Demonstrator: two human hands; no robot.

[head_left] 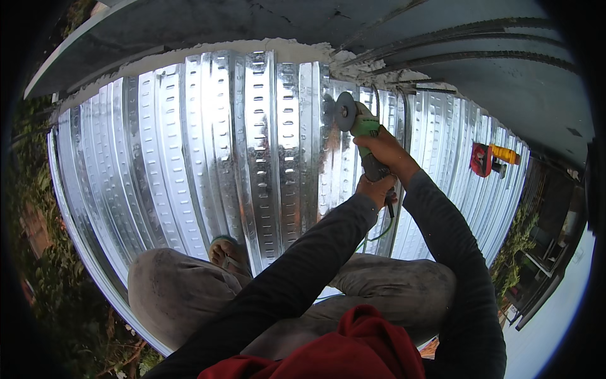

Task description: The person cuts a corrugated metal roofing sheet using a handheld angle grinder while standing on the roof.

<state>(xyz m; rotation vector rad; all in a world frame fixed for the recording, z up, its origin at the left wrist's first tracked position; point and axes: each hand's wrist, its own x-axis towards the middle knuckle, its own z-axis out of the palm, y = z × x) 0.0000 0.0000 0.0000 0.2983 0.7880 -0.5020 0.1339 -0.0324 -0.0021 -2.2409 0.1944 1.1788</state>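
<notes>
Both my hands are closed around a green and dark angle grinder [372, 161] with a grey disc [345, 112] at its far end. My right hand [386, 146] grips the green front of the body, close behind the disc. Lower down, my left hand [377, 189] wraps the rear end, where a green cord [386, 232] comes out. Beneath the tool lies shiny corrugated metal decking [221, 139] with rows of small embossed dashes. The disc is over the decking near its far edge; whether it touches the metal I cannot tell.
Several dark ribbed steel bars [480, 60] stick out over the far edge, beside a grey wall [284, 25]. To the right, a red and yellow tool [483, 159] lies on the decking. My sandalled foot [228, 254] rests on the decking. Greenery [44, 265] shows beyond the left edge.
</notes>
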